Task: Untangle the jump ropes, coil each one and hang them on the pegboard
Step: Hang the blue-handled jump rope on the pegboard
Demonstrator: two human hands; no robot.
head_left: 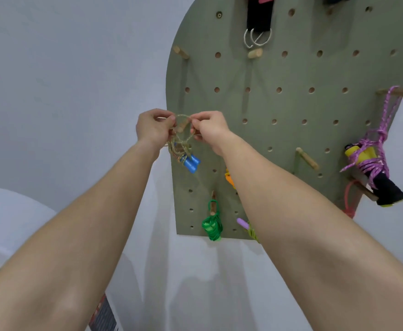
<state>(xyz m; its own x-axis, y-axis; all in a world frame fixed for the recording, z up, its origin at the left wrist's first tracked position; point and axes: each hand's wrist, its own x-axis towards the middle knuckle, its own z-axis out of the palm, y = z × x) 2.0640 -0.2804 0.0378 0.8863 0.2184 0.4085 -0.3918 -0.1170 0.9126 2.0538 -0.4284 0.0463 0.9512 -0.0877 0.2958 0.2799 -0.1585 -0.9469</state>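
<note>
A green pegboard (291, 103) hangs on the wall. Both my hands are raised at its left edge. My left hand (152, 129) and my right hand (211, 130) each pinch one side of a loop of an olive-tan jump rope (180, 144), and the loop lies around a wooden peg (180, 127). The coiled rest of that rope hangs below, ending in two blue handles (192, 163). Other coiled ropes hang on pegs: a green one (212, 225), a purple one with yellow and black handles (372, 161), and a lilac-handled one (245, 226) partly hidden by my right forearm.
Free wooden pegs stick out at the upper left (180, 52), top centre (255, 53) and lower right (306, 158). A black strap with metal rings (259, 27) hangs at the top. An orange item (229, 179) and a pink cord (349, 199) are partly hidden. A white rounded object (7, 220) stands lower left.
</note>
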